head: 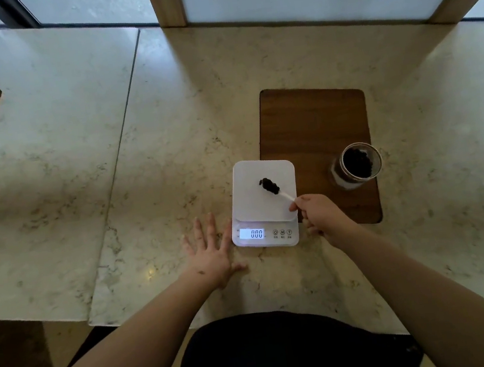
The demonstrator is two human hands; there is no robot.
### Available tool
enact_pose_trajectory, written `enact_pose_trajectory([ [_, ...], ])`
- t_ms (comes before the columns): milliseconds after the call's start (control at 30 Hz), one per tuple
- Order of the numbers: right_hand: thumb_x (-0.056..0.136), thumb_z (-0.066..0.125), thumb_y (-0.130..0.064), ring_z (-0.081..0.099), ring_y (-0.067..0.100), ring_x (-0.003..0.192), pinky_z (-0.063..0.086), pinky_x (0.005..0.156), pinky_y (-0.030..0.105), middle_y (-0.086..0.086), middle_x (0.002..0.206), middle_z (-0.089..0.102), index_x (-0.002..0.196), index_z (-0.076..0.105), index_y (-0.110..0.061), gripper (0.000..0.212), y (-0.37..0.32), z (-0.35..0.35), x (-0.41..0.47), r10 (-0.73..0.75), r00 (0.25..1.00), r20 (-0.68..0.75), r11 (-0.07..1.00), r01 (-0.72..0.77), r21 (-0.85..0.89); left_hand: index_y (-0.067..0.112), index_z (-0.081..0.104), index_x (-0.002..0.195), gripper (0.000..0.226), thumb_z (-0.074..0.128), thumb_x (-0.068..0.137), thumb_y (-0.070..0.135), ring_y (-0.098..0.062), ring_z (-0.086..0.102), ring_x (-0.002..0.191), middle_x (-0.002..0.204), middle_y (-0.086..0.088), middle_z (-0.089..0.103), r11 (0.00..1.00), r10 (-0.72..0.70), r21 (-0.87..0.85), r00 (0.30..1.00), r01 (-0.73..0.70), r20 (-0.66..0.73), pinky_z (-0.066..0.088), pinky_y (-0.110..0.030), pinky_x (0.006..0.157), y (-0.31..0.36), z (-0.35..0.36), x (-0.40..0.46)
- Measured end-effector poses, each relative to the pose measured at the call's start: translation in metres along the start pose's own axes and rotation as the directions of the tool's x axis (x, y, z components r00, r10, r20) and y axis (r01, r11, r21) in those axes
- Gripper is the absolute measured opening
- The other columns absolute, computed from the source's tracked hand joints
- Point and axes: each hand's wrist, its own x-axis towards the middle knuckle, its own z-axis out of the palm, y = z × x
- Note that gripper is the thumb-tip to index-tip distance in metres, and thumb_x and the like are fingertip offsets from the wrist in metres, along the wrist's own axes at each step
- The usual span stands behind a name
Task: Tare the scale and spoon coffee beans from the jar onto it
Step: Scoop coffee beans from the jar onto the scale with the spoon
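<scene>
We saw the right hand [315,213] pinching a white spoon [282,194] heaped with beans [269,186] over the scale [263,203], centre frame, display reading 0.00. Left hand [211,249] lay spread flat on the bench [166,131]. Jar [358,165] stood right. A careless tip risked beans rolling off the platform.
</scene>
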Motion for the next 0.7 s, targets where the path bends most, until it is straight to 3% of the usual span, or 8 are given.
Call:
enact_pose_trajectory([
  [133, 0.100, 0.040, -0.020, 0.040, 0.015, 0.059, 0.032, 0.051, 0.028, -0.001, 0.068, 0.047, 0.079, 0.065, -0.015, 0.033, -0.001, 0.001, 0.002, -0.135, 0.990, -0.043, 0.975, 0.125, -0.184, 0.040, -0.060, 0.119, 0.102, 0.021, 0.081, 0.089, -0.037, -0.064, 0.116, 0.127, -0.006, -0.069, 1.000, 0.002, 0.000, 1.000, -0.002, -0.003, -0.027, -0.070, 0.102, -0.002, 0.002, 0.001],
  [333, 0.101, 0.038, -0.019, 0.051, 0.013, 0.066, 0.037, 0.055, 0.027, -0.003, 0.078, 0.058, 0.088, 0.062, -0.015, 0.027, 0.005, 0.001, 0.002, -0.349, 0.935, -0.063, 0.832, 0.278, -0.481, 0.040, -0.059, 0.121, 0.105, 0.025, 0.081, 0.089, -0.036, -0.064, 0.116, 0.127, -0.006, -0.070, 1.000, -0.003, 0.008, 1.000, 0.003, -0.021, -0.028, -0.069, 0.100, -0.002, 0.004, 0.002],
  [467, 0.100, 0.037, -0.019, 0.048, 0.016, 0.056, 0.034, 0.049, 0.030, -0.001, 0.069, 0.057, 0.086, 0.056, -0.017, 0.024, 0.010, 0.000, 0.000, -0.444, 0.893, -0.072, 0.749, 0.326, -0.577, 0.039, -0.058, 0.122, 0.104, 0.024, 0.081, 0.089, -0.036, -0.064, 0.115, 0.127, -0.006, -0.070, 1.000, -0.007, 0.006, 1.000, 0.007, -0.020, -0.028, -0.070, 0.100, -0.002, 0.003, 0.001],
  [700, 0.093, 0.043, -0.025, 0.044, 0.017, 0.047, 0.035, 0.042, 0.033, -0.005, 0.061, 0.046, 0.078, 0.041, -0.020, 0.016, 0.009, -0.005, -0.015, -0.609, 0.791, -0.047, 0.466, 0.309, -0.829, 0.039, -0.060, 0.119, 0.104, 0.023, 0.081, 0.088, -0.038, -0.064, 0.115, 0.127, -0.007, -0.069, 1.000, 0.003, -0.003, 1.000, -0.003, 0.006, -0.026, -0.071, 0.102, -0.001, -0.001, -0.002],
])
